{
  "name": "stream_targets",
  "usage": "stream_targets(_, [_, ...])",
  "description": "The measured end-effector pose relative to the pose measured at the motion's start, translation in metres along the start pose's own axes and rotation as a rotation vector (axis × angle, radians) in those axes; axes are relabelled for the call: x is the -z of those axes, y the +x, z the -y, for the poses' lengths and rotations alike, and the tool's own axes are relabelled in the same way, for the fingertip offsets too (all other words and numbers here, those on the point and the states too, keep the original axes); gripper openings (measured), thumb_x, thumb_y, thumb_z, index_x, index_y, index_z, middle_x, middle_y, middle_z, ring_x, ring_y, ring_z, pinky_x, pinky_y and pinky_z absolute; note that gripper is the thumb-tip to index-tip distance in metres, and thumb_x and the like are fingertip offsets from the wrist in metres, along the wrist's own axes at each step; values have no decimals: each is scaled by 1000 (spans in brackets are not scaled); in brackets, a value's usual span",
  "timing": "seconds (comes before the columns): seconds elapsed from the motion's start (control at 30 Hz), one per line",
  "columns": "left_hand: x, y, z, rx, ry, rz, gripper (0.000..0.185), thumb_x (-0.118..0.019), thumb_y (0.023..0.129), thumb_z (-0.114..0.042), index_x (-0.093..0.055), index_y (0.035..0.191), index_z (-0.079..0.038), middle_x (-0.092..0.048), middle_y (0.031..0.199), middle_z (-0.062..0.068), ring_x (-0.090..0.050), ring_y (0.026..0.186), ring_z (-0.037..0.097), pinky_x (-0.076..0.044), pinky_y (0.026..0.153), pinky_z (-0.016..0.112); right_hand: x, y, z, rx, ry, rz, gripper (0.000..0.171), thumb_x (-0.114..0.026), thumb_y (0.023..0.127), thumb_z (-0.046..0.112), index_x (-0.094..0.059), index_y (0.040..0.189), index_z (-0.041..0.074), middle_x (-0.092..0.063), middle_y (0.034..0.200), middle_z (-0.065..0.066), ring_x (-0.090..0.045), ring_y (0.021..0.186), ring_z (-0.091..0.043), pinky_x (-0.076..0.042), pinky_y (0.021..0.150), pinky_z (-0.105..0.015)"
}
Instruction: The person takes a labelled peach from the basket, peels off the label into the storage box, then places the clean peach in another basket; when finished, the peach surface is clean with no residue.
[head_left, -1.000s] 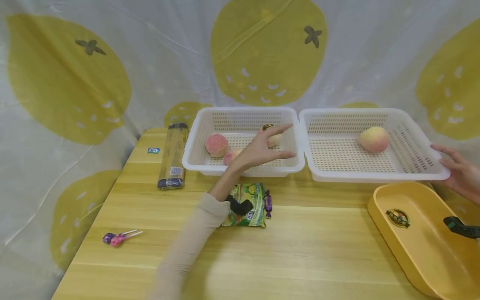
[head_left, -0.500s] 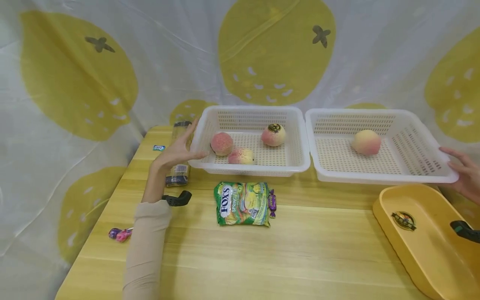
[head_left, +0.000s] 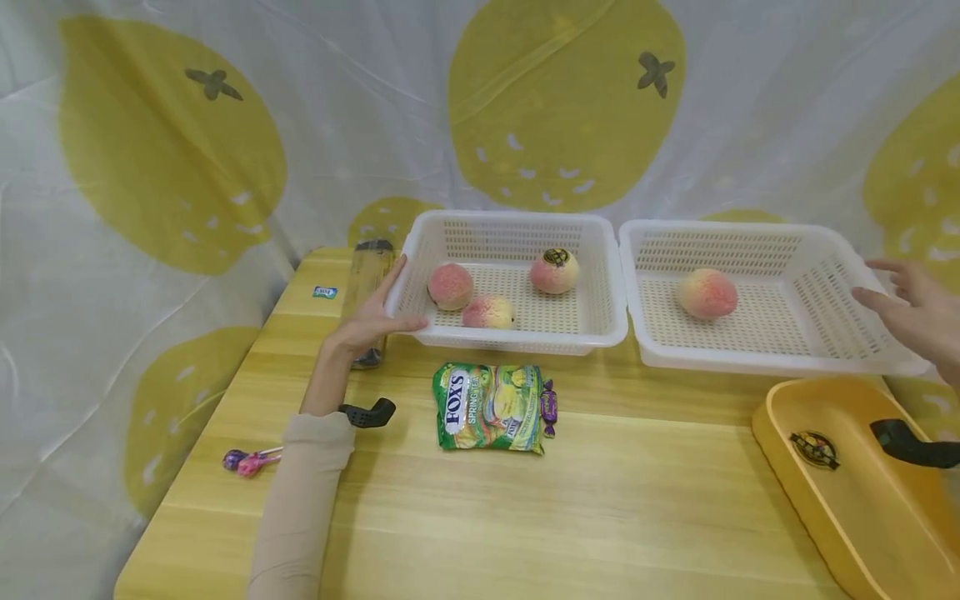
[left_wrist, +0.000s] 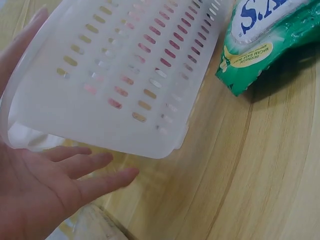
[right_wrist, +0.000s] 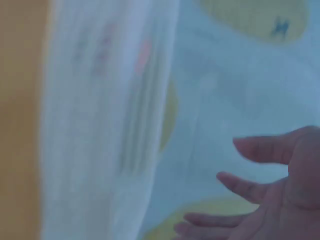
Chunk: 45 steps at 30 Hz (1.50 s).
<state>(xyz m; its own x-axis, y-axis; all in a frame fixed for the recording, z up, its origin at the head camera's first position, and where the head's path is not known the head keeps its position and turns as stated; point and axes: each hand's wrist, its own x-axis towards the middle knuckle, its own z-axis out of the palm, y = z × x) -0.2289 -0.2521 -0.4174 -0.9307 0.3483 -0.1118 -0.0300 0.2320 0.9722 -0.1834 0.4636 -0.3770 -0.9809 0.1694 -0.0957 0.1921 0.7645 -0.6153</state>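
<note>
Bracing the left basket (head_left: 516, 279) at its near-left corner, left hand (head_left: 372, 319) has straight fingers along the side wall and the thumb along the front rim; palm spread wide, nothing pinched. Right hand (head_left: 911, 310) hovers just off the right wall of the right basket (head_left: 772, 293), fingers splayed and loose, apparently not touching, though the right wrist view is too blurred to confirm.

Left basket sits at the back of the table (head_left: 525, 517), rim to rim with the right basket. It holds three peaches (head_left: 451, 286); the right basket holds one peach (head_left: 706, 293).

Risks, as I read them:
- One-sided push from the left hand could skew that basket into its neighbour, since the rims already meet.
- Round peaches lie loose on a flat perforated floor; any jolt rolls them into each other or into the walls.
- Thin plastic walls probably flex under a flat palm, so contact could slip.
- Noodle packet (head_left: 367, 283) lies right behind the left hand; a backward sweep knocks it.

Materials: baskets are white slotted plastic, rectangular, rounded corners, glossy. Peaches look matte, pink-yellow. Candy bag (head_left: 491, 406) is crinkly printed foil. Tray (head_left: 840, 492) is smooth yellow plastic. Table is pale wood-grain laminate.
</note>
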Motion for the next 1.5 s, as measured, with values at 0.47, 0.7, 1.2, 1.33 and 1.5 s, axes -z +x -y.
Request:
stream_targets(0.47, [-5, -3, 2, 22, -28, -30, 118, -79, 87, -1, -1, 166, -40, -6, 176, 2, -40, 149, 36, -34, 123, 50, -115, -27, 219, 445, 302, 417, 80, -63, 105, 24, -14, 167, 35, -7, 176, -9, -10, 161, -40, -16, 128, -61])
stream_targets(0.7, [-4, -2, 0, 16, -8, -31, 118, -79, 87, 0, -1, 167, -39, -9, 176, 3, -42, 147, 37, -40, 119, 45, -174, 2, 237, 509, 302, 488, 77, -58, 107, 21, -10, 168, 29, 0, 176, 0, -1, 162, -40, -10, 130, -59])
stream_targets(1.2, [-4, 2, 4, 6, -35, -26, 119, -78, 87, 1, 0, 167, -38, -3, 176, 0, -39, 149, 37, -36, 122, 49, -206, 29, 249, 474, 251, 433, 71, -55, 107, 16, -16, 167, 13, -11, 175, -12, -6, 161, -38, -16, 127, -66])
stream_targets(1.33, [-3, 2, 3, 11, -30, -26, 119, -79, 87, 0, 0, 167, -39, -5, 176, 0, -41, 149, 36, -37, 122, 47, -215, 33, 251, 475, 194, 393, 72, -57, 105, 14, -18, 166, 7, -15, 173, -19, -9, 161, -40, -12, 130, -60])
stream_targets(1.5, [-2, 2, 4, 10, -53, -21, 118, -76, 87, 4, 1, 166, -39, -6, 176, 2, -38, 150, 37, -34, 124, 50, -226, 38, 256, 431, 157, 390, 70, -53, 106, 11, -17, 165, 5, -10, 171, -27, -10, 159, -46, -15, 128, -63])
